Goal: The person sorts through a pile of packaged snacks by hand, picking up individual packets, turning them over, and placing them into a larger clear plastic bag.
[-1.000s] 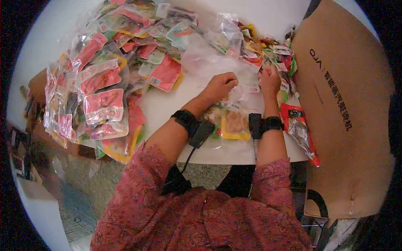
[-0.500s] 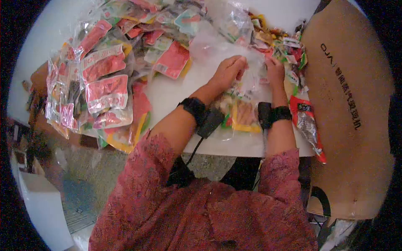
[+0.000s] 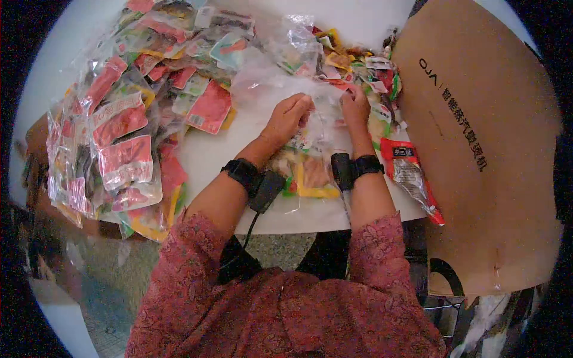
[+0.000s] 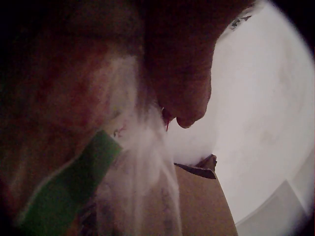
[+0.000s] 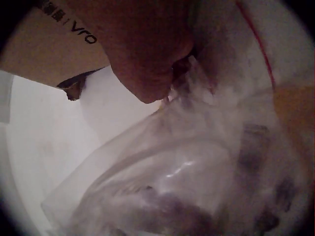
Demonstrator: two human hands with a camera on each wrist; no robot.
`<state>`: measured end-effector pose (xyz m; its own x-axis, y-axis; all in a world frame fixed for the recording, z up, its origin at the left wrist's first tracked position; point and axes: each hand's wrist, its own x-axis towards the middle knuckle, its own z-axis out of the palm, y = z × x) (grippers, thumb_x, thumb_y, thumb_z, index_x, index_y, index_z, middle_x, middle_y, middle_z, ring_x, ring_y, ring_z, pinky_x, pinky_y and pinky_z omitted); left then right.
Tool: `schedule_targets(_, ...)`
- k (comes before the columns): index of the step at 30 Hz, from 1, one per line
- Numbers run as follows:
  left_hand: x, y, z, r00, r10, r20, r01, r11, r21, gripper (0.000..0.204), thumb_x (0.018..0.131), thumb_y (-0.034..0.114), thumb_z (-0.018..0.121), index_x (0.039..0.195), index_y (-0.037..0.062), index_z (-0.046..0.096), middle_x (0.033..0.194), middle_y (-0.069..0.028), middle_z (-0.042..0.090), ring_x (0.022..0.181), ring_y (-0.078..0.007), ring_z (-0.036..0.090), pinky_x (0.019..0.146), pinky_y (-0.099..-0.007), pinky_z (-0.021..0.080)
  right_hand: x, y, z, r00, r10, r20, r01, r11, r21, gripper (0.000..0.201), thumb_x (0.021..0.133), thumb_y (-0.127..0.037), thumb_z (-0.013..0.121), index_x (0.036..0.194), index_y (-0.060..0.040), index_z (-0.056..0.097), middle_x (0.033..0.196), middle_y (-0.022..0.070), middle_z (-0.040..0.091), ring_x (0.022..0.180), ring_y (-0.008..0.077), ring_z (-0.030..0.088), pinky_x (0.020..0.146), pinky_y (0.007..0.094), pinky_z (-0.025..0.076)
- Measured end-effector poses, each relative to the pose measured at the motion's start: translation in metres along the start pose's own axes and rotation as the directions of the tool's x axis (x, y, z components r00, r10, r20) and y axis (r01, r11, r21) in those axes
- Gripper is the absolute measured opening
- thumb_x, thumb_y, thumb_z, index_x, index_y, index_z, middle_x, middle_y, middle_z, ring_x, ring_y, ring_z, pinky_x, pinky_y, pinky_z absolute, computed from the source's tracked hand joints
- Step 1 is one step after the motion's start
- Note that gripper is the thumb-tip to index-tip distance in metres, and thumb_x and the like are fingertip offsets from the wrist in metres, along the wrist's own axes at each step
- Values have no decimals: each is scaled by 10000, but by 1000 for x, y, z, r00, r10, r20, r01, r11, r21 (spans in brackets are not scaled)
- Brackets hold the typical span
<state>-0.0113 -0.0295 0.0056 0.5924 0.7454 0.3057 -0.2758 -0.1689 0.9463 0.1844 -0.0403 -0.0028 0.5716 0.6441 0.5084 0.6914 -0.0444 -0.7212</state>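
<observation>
A clear plastic bag (image 3: 322,122) stretches between my two hands over the table. My left hand (image 3: 285,121), fingers curled, grips the bag's left side; in the left wrist view the thumb (image 4: 189,93) lies against the film, beside a green strip (image 4: 74,184). On the other side my right hand (image 3: 357,110) pinches the bag's edge. The right wrist view shows the film gathered at those fingers (image 5: 152,83), with blurred dark shapes below. Between my forearms lies a clear packet with a yellow border (image 3: 316,193), partly under the bag.
A large heap of clear packets with red labels (image 3: 125,158) covers the table's left side. Small colourful packets (image 3: 382,77) are piled at the back right. A red and silver packet (image 3: 412,179) lies near a tall cardboard box (image 3: 477,209), which walls off the right.
The head view has swung about. My left hand first lifted off to the side as a loose fist, then turned inward; both hands now hold the bag close to each other.
</observation>
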Motion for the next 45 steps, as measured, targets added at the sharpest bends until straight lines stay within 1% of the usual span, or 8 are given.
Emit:
schedule_targets(7, -1, 4, -2, 999, 47, 0, -47, 999, 20, 308, 866, 287, 398, 749, 22, 503, 555, 5, 407, 495, -77, 387, 474, -221, 347, 51, 13, -56, 978, 3, -209, -48, 976, -211, 369, 689, -254, 551, 978, -25, 551, 950, 160, 573, 889, 277, 546, 759, 337, 419)
schedule_targets(9, 0, -1, -2, 999, 44, -4, -44, 999, -21, 296, 862, 280, 408, 741, 27, 503, 556, 9, 406, 499, -72, 386, 474, -220, 349, 81, 59, -68, 965, 261, -9, -226, 816, -532, 514, 642, -351, 599, 1021, -11, 526, 1040, 181, 535, 977, 283, 510, 810, 344, 397)
schedule_targets(17, -1, -3, 0, 1000, 23, -7, -22, 1000, 19, 253, 833, 249, 460, 706, 33, 498, 558, 21, 396, 514, -63, 387, 476, -222, 359, 66, 73, -68, 994, 48, 101, 11, 855, -518, 664, 573, -465, 626, 1042, -10, 506, 1013, 209, 542, 938, 335, 523, 818, 384, 398)
schedule_targets(28, 0, -3, 6, 999, 40, -29, -40, 999, -4, 193, 817, 218, 492, 747, 38, 494, 577, 26, 415, 510, -61, 398, 479, -210, 370, 29, -52, -93, 999, -22, 32, 38, 644, -764, 410, 784, -318, 451, 1083, -38, 439, 944, 232, 542, 866, 404, 512, 742, 467, 401)
schedule_targets(33, 0, -6, 10, 992, 128, 14, -127, 991, -47, 176, 817, 223, 497, 850, 50, 487, 629, 16, 435, 550, -62, 419, 490, -207, 372, 35, -63, -90, 852, -513, -108, 431, 802, -414, 312, 825, -241, 423, 1067, -48, 456, 842, 183, 575, 727, 340, 558, 617, 420, 425)
schedule_targets(37, -8, 8, 9, 992, 123, -3, -122, 987, -100, 253, 819, 276, 496, 970, 75, 467, 666, 7, 458, 591, -75, 443, 525, -217, 366, 23, -81, -74, 975, -220, 38, 218, 975, 38, 292, 813, -231, 450, 1027, -35, 488, 749, 79, 567, 638, 185, 542, 550, 310, 423)
schedule_targets(39, -10, 13, 9, 996, 81, -26, -85, 982, -168, 278, 818, 291, 496, 993, 78, 460, 666, 9, 458, 593, -81, 450, 535, -220, 363, -2, -93, -63, 917, -49, 397, -39, 977, 211, 208, 785, -191, 495, 871, -8, 543, 724, 71, 539, 683, 166, 508, 630, 312, 413)
schedule_targets(45, 5, -12, 4, 996, 36, -81, -68, 899, -434, 391, 825, 333, 452, 983, -18, 521, 936, -105, 589, 836, -197, 579, 776, -322, 440, -30, -77, -20, 862, -111, 495, -149, 877, 456, 218, 772, -207, 518, 902, -35, 553, 781, 18, 535, 692, 124, 513, 644, 248, 421)
